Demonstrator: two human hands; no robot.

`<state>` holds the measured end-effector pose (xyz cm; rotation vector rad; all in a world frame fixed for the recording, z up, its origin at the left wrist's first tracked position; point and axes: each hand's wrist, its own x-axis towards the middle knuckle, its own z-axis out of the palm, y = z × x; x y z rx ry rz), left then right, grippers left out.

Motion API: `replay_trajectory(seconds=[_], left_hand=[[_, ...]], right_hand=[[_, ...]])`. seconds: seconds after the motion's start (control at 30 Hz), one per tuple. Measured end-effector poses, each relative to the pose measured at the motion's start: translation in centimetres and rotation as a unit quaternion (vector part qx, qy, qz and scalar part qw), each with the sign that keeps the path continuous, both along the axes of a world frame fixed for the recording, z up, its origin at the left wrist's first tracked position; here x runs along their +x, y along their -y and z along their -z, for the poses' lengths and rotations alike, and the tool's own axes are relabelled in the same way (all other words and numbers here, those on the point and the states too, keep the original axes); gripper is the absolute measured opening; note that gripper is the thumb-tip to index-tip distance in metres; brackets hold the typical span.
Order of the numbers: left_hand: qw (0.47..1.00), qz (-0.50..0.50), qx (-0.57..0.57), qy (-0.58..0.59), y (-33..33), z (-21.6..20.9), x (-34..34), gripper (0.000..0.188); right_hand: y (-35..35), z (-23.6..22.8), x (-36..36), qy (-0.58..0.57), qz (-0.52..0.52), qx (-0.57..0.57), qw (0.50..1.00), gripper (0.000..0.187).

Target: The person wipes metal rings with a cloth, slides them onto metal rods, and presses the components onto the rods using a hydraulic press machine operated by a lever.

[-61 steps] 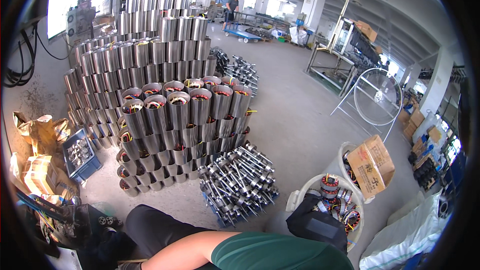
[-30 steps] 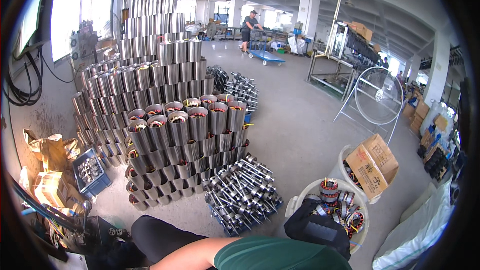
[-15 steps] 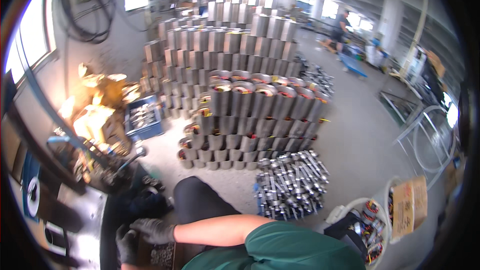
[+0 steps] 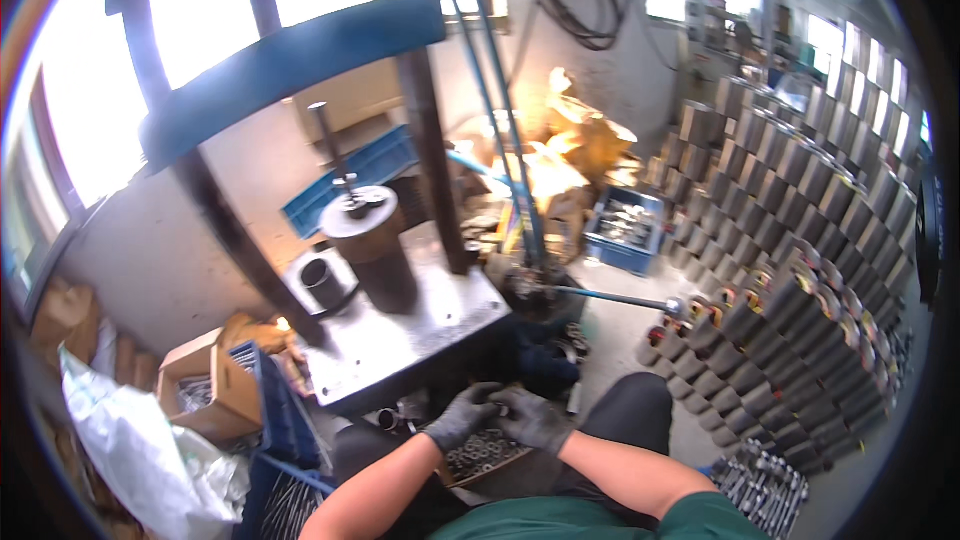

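Observation:
Both my hands wear dark grey gloves and meet low in front of me, above a shallow box (image 4: 530, 457) of small metal rings (image 4: 478, 453). My left hand (image 4: 462, 420) has its fingers curled, the tips against the right hand's. Closed likewise, my right hand (image 4: 532, 420) faces it; whatever lies between the fingers is too small or hidden to make out. Beyond them stands a press with a metal bed (image 4: 440, 325), carrying a dark cylinder (image 4: 375, 265) with a pale top and an upright shaft (image 4: 328, 140). A short dark tube (image 4: 321, 283) stands beside it.
A blue lever (image 4: 620, 298) with a round knob juts out right of the press. Stacked metal cylinders (image 4: 760, 325) fill the right side, with piled shafts (image 4: 758, 485) below. At left are a cardboard box (image 4: 215, 390), white sack (image 4: 140, 440) and blue bins (image 4: 275, 390).
My view has swung left, bringing the whole press into sight and shifting the stacked cylinders rightward. Both hands stay close together over the box of rings.

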<state>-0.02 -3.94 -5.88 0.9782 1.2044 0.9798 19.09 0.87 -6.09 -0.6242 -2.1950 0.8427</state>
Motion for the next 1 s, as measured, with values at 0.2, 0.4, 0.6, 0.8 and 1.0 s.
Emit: replay_trajectory(seconds=[0.2, 0.4, 0.6, 0.8, 1.0], left_hand=[[0.984, -0.131, 0.117, -0.034, -1.2, -7.0, -2.7, 0.042], [0.852, -0.319, 0.412, -0.046, -9.0, -22.7, -13.6, 0.034], [0.847, -0.430, 0.238, -0.201, -18.1, -28.6, -22.9, 0.040], [0.823, -0.411, 0.180, -0.348, -19.4, -31.5, -20.7, 0.032], [0.792, -0.427, 0.163, -0.405, -19.0, -28.7, -19.6, 0.037]], right_hand=[[-4.0, -5.8, 0.1, -0.050, 0.023, -0.056, 0.997, 0.024], [-10.9, -14.5, -2.2, -0.115, -0.018, -0.027, 0.993, 0.018], [-14.4, -21.0, -12.9, -0.141, -0.027, 0.044, 0.989, 0.017], [-19.7, -23.5, -20.4, -0.159, -0.037, 0.116, 0.980, 0.024], [-21.8, -25.2, -25.7, -0.016, 0.056, 0.135, 0.989, 0.033]])
